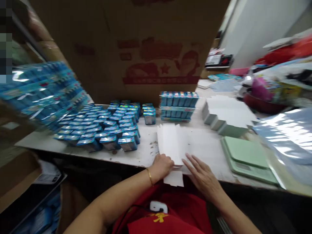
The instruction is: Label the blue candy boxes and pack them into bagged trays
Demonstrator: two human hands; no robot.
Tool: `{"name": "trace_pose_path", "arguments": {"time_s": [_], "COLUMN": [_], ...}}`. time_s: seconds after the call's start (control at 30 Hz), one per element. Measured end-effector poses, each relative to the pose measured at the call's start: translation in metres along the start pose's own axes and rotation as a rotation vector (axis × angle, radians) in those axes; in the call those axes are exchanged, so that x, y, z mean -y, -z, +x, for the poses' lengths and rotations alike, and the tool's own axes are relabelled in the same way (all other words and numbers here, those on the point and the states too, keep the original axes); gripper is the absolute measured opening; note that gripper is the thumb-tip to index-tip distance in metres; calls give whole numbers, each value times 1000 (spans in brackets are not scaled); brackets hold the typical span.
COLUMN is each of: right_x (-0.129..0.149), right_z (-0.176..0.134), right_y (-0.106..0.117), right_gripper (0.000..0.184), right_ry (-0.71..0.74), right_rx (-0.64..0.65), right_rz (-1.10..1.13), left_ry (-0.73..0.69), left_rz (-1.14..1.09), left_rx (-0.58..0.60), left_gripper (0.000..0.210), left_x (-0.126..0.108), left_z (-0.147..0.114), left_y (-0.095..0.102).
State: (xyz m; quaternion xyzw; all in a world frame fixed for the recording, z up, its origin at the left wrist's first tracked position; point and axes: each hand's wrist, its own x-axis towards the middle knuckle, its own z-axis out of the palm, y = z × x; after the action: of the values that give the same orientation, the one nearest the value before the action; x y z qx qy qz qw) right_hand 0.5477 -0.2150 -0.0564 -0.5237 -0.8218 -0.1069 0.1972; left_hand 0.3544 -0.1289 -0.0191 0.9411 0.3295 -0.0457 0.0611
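In front of me at the table's near edge lies a white paperboard box point(171, 139), long and narrow, with a flap hanging over the edge toward my lap. My left hand point(162, 166) has its fingers curled round the near left corner of this box. My right hand point(200, 174) rests at the near right side, fingers stretched out, the fingertips at or just beside the box wall. Whether they touch it I cannot tell. Just beyond stands a clear-wrapped pack of small blue boxes point(179, 106) in two tiers.
Many small blue boxes point(108, 128) stand in rows on the left of the white table point(146, 156). Wrapped blue packs point(46, 91) are stacked farther left. A large brown carton point(146, 48) rises behind. On the right are stacked white blanks point(229, 112), a green scale point(248, 157) and plastic film point(290, 136).
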Motion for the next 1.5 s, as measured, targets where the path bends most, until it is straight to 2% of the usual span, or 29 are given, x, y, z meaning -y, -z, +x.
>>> {"name": "trace_pose_path", "arguments": {"time_s": [0.1,0.2,0.27,0.37,0.53,0.63,0.7,0.8,0.83,0.93,1.0,1.07,1.17,1.3,1.5], "right_x": [-13,-18,-16,-13,-5,-1,1,6,8,17,23,27,32,35,35], "right_z": [-8,-3,3,9,0,-8,-8,0,4,16,23,27,30,29,18], "right_y": [-21,-47,-54,-51,-46,-51,-53,-44,-39,-26,-24,-28,-33,-31,-31], "right_gripper": [60,70,76,80,72,88,89,77,72,50,41,37,39,49,55], "right_ry": [81,172,215,285,331,323,318,310,302,156,42,-135,-306,-363,-367], "right_rx": [-42,-165,-217,-220,-166,-161,-169,-155,-153,-175,-161,-179,-234,-227,-231], "right_rz": [7,52,77,97,91,77,56,54,63,65,145,235,367,532,696], "left_ry": [-11,-14,17,-4,-44,-32,-25,-15,-13,-4,-85,-221,-209,-122,5], "left_rz": [11,-2,-10,-20,-47,-56,-69,-118,-141,-197,-290,-430,-478,-451,-473], "left_rx": [34,68,73,65,50,66,101,193,211,197,235,292,266,201,272], "left_gripper": [22,21,22,21,21,23,24,30,35,38,42,34,23,24,20], "left_x": [-2,0,-1,-3,-1,2,3,5,5,13,21,29,35,37,46], "left_z": [1,3,3,3,9,13,15,15,15,16,19,22,20,17,22], "left_y": [-2,-2,-1,1,-4,-7,-4,8,14,29,35,36,31,22,22]}}
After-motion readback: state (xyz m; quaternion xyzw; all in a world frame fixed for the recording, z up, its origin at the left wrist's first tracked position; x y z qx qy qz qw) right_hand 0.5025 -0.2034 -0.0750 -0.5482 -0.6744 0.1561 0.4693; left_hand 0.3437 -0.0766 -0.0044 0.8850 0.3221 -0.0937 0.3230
